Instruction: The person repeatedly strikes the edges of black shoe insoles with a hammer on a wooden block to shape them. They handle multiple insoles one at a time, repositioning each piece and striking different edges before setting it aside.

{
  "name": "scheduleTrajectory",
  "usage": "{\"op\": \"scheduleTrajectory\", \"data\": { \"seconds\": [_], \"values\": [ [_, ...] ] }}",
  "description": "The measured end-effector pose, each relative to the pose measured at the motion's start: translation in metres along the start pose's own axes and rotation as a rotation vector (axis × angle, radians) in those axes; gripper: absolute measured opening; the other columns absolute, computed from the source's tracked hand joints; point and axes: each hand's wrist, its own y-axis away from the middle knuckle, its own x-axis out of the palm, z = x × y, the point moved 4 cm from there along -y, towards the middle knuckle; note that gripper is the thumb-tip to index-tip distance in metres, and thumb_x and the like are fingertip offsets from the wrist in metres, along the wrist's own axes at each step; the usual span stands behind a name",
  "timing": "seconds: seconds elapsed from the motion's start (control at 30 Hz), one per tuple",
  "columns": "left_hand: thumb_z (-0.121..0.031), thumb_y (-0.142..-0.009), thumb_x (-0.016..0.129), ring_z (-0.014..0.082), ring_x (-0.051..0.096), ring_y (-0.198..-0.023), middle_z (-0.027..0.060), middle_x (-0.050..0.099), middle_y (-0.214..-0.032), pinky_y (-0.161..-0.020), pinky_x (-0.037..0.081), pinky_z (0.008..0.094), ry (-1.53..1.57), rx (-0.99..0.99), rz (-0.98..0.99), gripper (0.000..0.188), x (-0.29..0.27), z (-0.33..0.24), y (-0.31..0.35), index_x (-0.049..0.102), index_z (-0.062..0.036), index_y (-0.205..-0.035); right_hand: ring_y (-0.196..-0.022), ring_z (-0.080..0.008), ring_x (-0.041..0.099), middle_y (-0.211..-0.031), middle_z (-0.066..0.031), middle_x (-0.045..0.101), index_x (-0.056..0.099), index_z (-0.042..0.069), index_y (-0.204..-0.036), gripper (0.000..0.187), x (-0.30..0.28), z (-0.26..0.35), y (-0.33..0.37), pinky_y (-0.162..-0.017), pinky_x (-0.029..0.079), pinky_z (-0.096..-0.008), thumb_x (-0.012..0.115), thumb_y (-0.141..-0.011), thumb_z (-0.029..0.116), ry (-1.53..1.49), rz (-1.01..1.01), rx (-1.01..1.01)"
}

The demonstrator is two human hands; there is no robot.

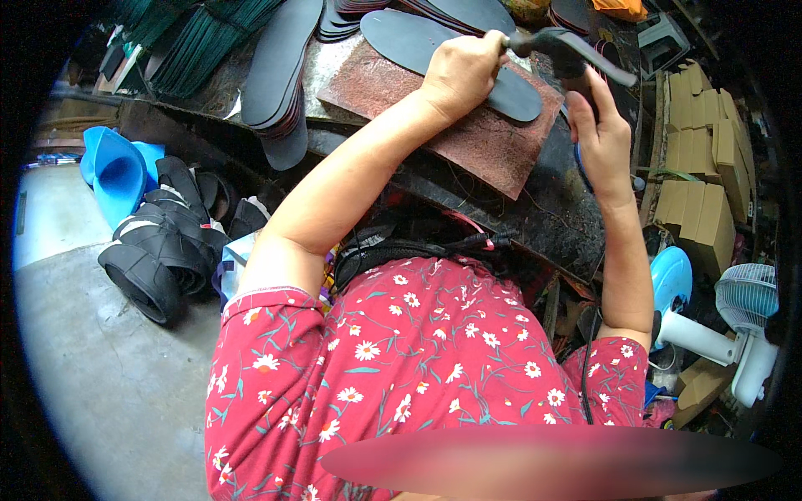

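My right hand (601,129) grips a claw hammer (568,52) by its handle, with the head tilted over the work surface. The hammer's striking end is close beside my left hand (464,75), which is closed above a dark shoe sole (399,35). Whatever the left fingers may hold is hidden. Under the flat sole lies a reddish, worn slab (493,159) on the bench. Left of it rests a stack of dark soles (280,63), its lower end hanging past the bench edge.
Black rolled pieces (163,242) and a blue item (117,171) lie at the left, above the grey floor (92,351). Green strips (205,54) sit at the back left. Cardboard boxes (697,204) and a fan (748,301) stand at the right.
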Motion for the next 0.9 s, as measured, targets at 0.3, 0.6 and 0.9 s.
{"op": "scheduleTrajectory", "data": {
  "seconds": [0.3, 0.6, 0.9],
  "values": [
    [-0.009, -0.087, 0.070, 0.0127, 0.068, -0.068, 0.0080, 0.070, -0.078, -0.061, 0.057, 0.0255, 0.787, -0.570, -0.163, 0.013, -0.003, 0.045, 0.005, 0.063, 0.0019, -0.091, -0.093, -0.0377, 0.067, -0.100, -0.0184, 0.070, 0.059, 0.021, -0.131, 0.045, 0.011, -0.050, 0.026, -0.078, 0.052, -0.0429, 0.055, -0.095, 0.046, 0.238, 0.108, 0.277],
    [-0.018, -0.083, 0.076, 0.0224, 0.071, -0.070, 0.0140, 0.071, -0.077, -0.067, 0.056, 0.0330, 0.389, -0.414, -0.001, 0.021, -0.011, 0.039, 0.002, 0.066, 0.0001, -0.089, -0.071, -0.0063, 0.060, -0.090, -0.0038, 0.070, 0.058, 0.006, -0.133, 0.040, -0.029, -0.001, 0.003, -0.061, 0.049, -0.0217, 0.063, -0.096, 0.019, -0.231, -0.002, 0.150],
    [-0.016, -0.085, 0.068, 0.0354, 0.066, -0.070, 0.0172, 0.064, -0.071, -0.064, 0.052, 0.0434, -0.020, 0.038, 0.018, 0.020, -0.005, -0.001, 0.000, 0.057, -0.0032, -0.096, -0.092, -0.0287, 0.069, -0.104, -0.0187, 0.069, 0.061, 0.004, -0.126, 0.036, -0.005, 0.003, 0.002, -0.080, 0.052, -0.0344, 0.064, -0.094, 0.023, 0.048, 0.000, 0.070]
  ]
}}
